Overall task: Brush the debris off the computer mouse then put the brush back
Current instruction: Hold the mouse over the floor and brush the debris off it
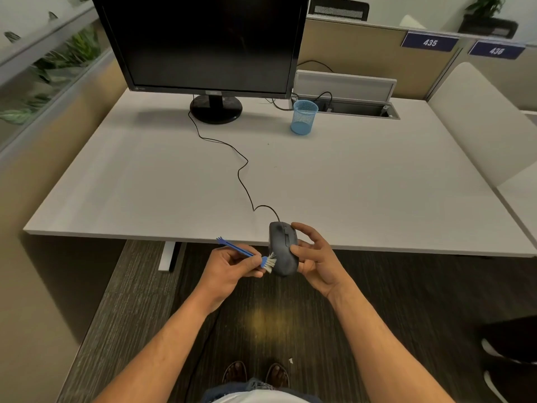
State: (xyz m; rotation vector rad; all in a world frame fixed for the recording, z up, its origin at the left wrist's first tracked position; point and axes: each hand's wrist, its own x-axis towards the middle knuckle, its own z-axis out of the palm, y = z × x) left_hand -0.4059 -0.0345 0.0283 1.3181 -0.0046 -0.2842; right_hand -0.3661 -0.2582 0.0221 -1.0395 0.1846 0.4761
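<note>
A dark grey wired computer mouse point(282, 251) is lifted just past the desk's front edge, and my right hand point(315, 257) grips it from the right side with curled fingers and thumb. My left hand point(234, 267) pinches a small blue brush point(247, 253) by its handle. The brush's white bristles point(270, 261) touch the mouse's lower left side. The mouse's black cable point(241, 170) runs across the desk toward the monitor.
A blue mesh pen cup point(303, 117) stands at the back of the white desk point(145, 184), right of the black monitor point(209, 45). Behind the cup is an open cable tray point(357, 107). A chair point(511, 344) sits at the far right. My feet point(255, 373) stand on dark carpet.
</note>
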